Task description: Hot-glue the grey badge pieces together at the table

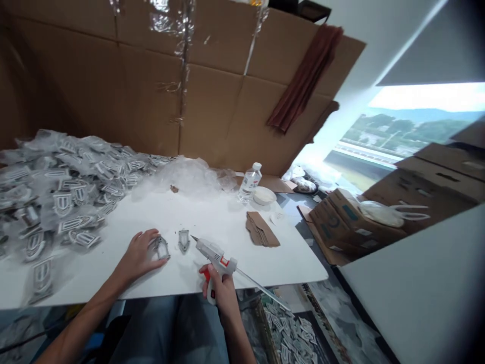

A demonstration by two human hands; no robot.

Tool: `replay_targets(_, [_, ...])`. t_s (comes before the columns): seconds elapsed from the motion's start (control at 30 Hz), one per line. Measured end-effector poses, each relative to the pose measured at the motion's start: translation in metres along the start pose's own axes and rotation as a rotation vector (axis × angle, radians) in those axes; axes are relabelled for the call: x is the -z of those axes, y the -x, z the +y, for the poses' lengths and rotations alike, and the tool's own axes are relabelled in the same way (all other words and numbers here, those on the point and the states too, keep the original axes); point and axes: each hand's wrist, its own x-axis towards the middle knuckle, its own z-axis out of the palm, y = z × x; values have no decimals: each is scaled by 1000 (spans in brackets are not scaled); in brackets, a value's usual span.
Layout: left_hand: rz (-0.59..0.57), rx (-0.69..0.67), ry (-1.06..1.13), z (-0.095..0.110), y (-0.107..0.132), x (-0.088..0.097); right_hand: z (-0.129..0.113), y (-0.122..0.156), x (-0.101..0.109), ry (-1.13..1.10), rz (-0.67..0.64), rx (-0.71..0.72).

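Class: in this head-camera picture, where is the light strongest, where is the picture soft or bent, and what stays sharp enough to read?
Head view: the window is blown out bright; the wrapped pieces at left are smeared and glinting; straight edges bow toward the frame's sides; the right corners darken; the glue gun in the right hand and the left hand are fairly crisp.

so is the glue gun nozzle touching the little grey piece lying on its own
Apart. The head view shows a strip of bare white board between the nozzle of the glue gun and the loose grey piece.
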Motion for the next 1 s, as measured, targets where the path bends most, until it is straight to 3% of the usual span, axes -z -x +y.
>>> replay_targets(0.13, [-38,2,-11,3,-6,-1,-5,11,25,-51,100,43])
replay_targets(0.23, [-77,-44,23,28,-29,-8,-12,24,46,-125,225,101])
replay_targets(0.3, [-118,-79,82,59,-54,-20,-15,32,61,-174,314,143])
replay_targets(0.43, [-276,-38,271,144,-116,-59,-18,48,89,-253,451,199])
replay_targets(0.53, [-499,152,325,203,-160,-96,-16,62,109,-274,538,207])
replay_targets(0.63, [-589,264,217,242,-190,-129,-9,76,128,-285,620,174])
replay_targets(0.77, [-602,319,200,261,-204,-155,-3,94,150,-291,653,160])
replay_targets(1.0, [-609,481,267,261,-206,-162,4,97,158,-255,649,158])
